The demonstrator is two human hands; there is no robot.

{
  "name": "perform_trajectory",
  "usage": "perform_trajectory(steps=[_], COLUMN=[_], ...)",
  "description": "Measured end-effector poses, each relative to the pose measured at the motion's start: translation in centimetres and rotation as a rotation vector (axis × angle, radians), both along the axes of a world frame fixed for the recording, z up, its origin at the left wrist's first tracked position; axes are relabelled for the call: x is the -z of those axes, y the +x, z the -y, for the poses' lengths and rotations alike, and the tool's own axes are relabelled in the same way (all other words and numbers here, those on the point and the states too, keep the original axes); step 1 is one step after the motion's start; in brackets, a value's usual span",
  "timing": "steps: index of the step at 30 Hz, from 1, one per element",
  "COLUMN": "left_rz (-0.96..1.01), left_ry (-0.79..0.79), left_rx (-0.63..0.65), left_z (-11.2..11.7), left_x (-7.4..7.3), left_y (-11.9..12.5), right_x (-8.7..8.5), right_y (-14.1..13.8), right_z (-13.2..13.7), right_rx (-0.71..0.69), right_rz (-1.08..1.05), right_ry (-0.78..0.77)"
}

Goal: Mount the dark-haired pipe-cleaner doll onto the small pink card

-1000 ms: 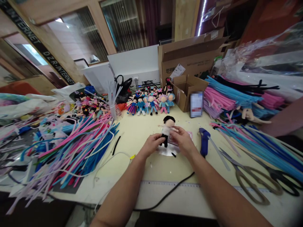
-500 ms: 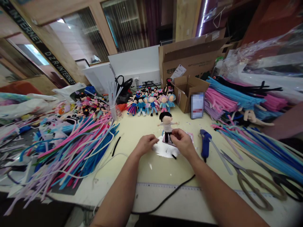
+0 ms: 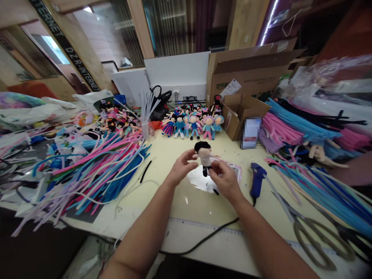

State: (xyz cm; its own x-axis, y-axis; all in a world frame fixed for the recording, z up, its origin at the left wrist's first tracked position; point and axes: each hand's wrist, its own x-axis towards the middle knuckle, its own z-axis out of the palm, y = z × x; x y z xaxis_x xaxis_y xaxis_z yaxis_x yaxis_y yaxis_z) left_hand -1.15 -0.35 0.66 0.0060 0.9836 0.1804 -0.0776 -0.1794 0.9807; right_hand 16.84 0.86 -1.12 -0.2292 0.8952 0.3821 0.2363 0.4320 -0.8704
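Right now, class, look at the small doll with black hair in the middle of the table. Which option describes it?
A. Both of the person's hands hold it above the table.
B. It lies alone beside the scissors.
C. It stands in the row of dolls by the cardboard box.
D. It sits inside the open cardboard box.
A: the left hand and right hand grip the black-haired doll between them, upright, above the table.

A black strip [image 3: 65,46] on the slanted wooden beam, far up and left of the left hand's fingers [image 3: 187,157], reads "DZR-INTERNET". The cardboard box [image 3: 247,75] beyond the fingers bears printed characters, probably Chinese, too small to read.
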Motion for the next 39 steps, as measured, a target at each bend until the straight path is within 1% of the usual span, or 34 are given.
perform_trajectory(steps=[2,4,6,8,10,12,14,16,18,20,22,25,27,29,33,35,39], left_rz=[0.100,0.136,0.125,0.094,0.065,0.047,0.044,0.061,0.100,0.159,0.221,0.278,0.284,0.272,0.232,0.212,0.168], left_ry=[-0.048,-0.094,-0.117,-0.130,-0.141,-0.145,-0.148,-0.160,-0.186,-0.211,-0.219,-0.221,-0.233,-0.245,-0.277,-0.293,-0.370], left_rx=[0.005,-0.041,-0.068,-0.050,-0.024,-0.003,-0.015,-0.061,-0.111,-0.126,-0.106,-0.053,-0.030,0.010,0.097,0.078,-0.009], left_z=[0.0,-0.1,-0.1,-0.1,-0.1,-0.1,-0.2,-0.4,-0.6,-0.7,-0.6,-0.4,-0.3,-0.2,-0.2,-0.2,-0.4], left_x=[0.2,0.4,0.5,0.5,0.5,0.7,0.8,1.0,1.1,1.1,1.0,1.0,1.0,1.0,0.8,0.8,1.0], left_y=[0.7,1.0,1.3,1.4,1.6,1.6,1.4,0.8,0.2,-0.3,-0.3,0.3,0.7,0.9,0.5,0.4,-0.1], right_x=[0.2,0.3,0.2,-0.1,-0.6,-0.9,-1.1,-0.9,-0.4,0.1,0.5,0.8,0.8,1.0,1.1,1.0,0.9], right_y=[-0.2,-0.3,-0.2,0.1,0.3,0.7,1.2,1.9,2.5,2.6,2.2,0.8,0.1,-0.2,0.1,0.2,0.3], right_z=[0.1,0.1,0.1,0.1,0.1,0.0,-0.4,-1.1,-1.8,-2.2,-2.1,-1.2,-0.7,-0.5,-1.0,-1.1,-1.4], right_rx=[-0.076,-0.091,-0.035,0.030,0.048,0.056,0.098,0.187,0.245,0.217,0.094,-0.143,-0.211,-0.188,-0.087,-0.060,-0.025], right_rz=[0.015,-0.009,-0.091,-0.153,-0.147,-0.148,-0.211,-0.245,-0.145,-0.021,0.003,-0.029,0.007,0.031,-0.013,-0.065,-0.181], right_ry=[-0.028,-0.073,-0.104,-0.085,-0.033,-0.028,-0.114,-0.221,-0.268,-0.250,-0.249,-0.310,-0.309,-0.293,-0.364,-0.391,-0.425])
